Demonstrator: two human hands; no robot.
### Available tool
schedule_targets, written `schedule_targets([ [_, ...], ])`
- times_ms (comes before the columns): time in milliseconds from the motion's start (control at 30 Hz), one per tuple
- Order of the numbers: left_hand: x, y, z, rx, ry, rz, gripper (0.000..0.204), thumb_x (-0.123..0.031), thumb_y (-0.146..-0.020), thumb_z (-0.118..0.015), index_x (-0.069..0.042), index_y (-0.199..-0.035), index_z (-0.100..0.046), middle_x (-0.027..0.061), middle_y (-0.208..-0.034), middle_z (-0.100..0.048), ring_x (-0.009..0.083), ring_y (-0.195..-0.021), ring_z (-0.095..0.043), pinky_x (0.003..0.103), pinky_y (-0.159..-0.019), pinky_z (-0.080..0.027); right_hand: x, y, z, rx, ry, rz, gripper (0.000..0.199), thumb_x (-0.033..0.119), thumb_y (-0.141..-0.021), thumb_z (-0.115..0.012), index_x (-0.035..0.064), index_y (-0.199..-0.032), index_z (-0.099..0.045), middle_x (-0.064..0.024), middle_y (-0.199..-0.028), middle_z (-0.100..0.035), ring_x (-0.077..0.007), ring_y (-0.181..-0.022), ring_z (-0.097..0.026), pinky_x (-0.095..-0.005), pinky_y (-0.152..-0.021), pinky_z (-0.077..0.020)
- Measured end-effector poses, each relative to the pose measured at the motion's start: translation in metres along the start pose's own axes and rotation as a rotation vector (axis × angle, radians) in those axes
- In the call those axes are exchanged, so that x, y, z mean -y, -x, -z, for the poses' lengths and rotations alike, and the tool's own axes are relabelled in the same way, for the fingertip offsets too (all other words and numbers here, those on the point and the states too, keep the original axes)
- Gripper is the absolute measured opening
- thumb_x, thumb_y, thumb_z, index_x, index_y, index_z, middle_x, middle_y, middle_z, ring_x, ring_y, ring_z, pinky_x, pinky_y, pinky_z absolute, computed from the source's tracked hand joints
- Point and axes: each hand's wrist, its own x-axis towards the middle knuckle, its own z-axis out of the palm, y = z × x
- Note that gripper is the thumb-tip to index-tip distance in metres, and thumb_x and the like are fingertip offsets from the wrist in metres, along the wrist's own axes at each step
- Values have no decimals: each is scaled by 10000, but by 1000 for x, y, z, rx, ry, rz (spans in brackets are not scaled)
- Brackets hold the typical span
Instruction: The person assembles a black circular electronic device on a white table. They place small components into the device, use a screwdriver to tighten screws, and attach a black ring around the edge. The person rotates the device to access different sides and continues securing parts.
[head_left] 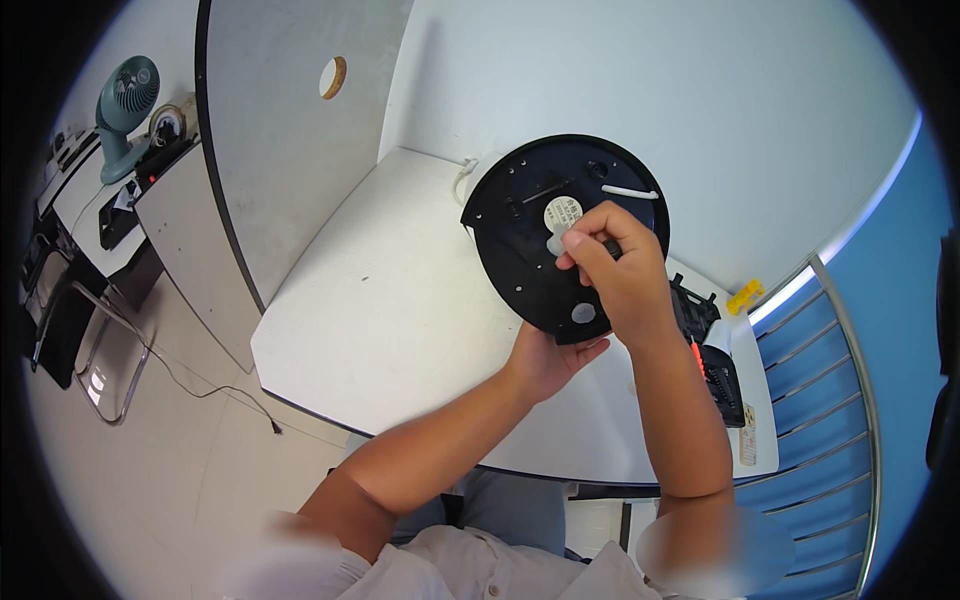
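a person looks down at their own two bare hands working over a white table. in the upper middle of the frame, just right of center, is a black, nearly round base with small screw holes and a straight-cut lower end.

the right hand comes in from the lower right and lies over the base's right half. its thumb and forefinger are pressed together, pinching a small translucent piece in front of the base; the other fingers curl inward. a dark, knob-like end shows beside those fingers, and i cannot tell whether it is held.

the left hand is at the base's lower edge, touching it, with its fingers partly extended toward the right of the frame. its thumb is hidden, so i cannot tell whether it grips or only supports.

on the base, a round pale label sits just above the pinched piece, a white strip lies near the upper right edge, and a round translucent pad sits near the lower end.

at the table's right side are an open black tool case and a yellow object. a green fan stands at the upper left, and a metal railing curves down the right.
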Motion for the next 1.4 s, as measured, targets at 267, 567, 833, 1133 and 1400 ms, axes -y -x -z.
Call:
schedule_targets([
  [267, 0, 0, 0, -24, 9, -15, 548, -584, -914, -461, -159, -1257, -505, -4, -1196, -578, 170, -1102, -572, 320, -931, -468, -11, 3, 1, 46, -3, -66, 86, 2, -807, -588, 44, -881, -590, 4, -687, -552, -47, -596, -458, -195, -569, -372],
  [567, 2, 1, 11, 61, 42, -4, 543, -524, -953, -456, -127, -1322, -459, 43, -1275, -534, 208, -1179, -538, 346, -1028, -434, 7, -16, -5, 88, 438, 115, 84, 38, -826, -592, 45, -906, -614, -51, -728, -608, -155, -681, -568, -276, -651, -443],
  [833, 8, -5, 21, 118, 96, -11, 536, -494, -957, -478, -117, -1337, -452, 54, -1302, -526, 218, -1209, -518, 364, -1048, -406, 13, -37, -15, 171, 489, 161, 50, 54, -821, -621, 37, -864, -603, -69, -735, -622, -204, -686, -586, -301, -650, -448],
  [1133, 7, -7, 27, 87, 85, -3, 523, -461, -972, -471, -116, -1362, -420, 60, -1344, -504, 235, -1235, -506, 395, -1057, -394, 13, -46, -18, 207, 557, 99, 72, 49, -807, -644, 33, -864, -604, -58, -714, -601, -174, -643, -538, -294, -632, -437],
  [1400, 4, -8, 28, 127, 124, -25, 472, -332, -999, -464, -76, -1388, -381, 72, -1367, -478, 220, -1230, -511, 383, -1056, -423, 20, -44, -19, 136, 671, 66, 48, 7, -809, -617, 2, -843, -583, -58, -723, -591, -152, -671, -551, -282, -646, -440],
])
